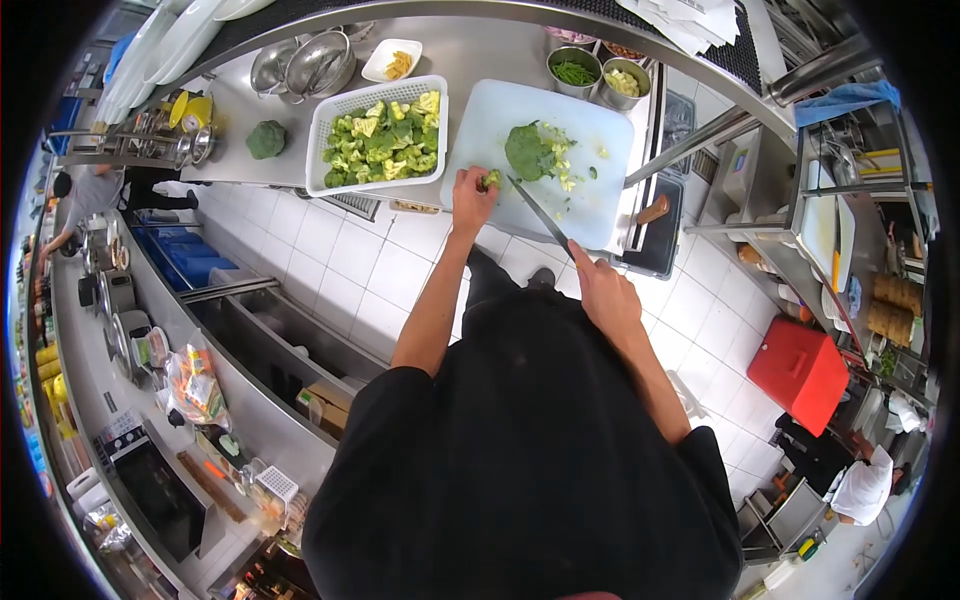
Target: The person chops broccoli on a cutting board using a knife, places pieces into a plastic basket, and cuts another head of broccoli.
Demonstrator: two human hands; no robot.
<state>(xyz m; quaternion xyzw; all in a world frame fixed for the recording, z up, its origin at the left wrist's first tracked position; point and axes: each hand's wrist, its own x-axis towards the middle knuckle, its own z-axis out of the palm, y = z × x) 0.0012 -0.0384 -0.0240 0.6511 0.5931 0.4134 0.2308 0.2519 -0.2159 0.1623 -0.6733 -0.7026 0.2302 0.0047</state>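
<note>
My left hand is closed on a small broccoli floret at the left edge of the white cutting board. My right hand grips the handle of a long kitchen knife, its blade slanting over the board with the tip close to the floret. A large head of broccoli rests on the board beyond the tip, with small green and pale crumbs scattered to its right. Left of the board, a white perforated basket holds many cut florets.
A whole broccoli head sits left of the basket. Metal bowls, a white dish and metal tins stand behind. A steel shelf edge overhangs the counter. Other people are at the far right and left.
</note>
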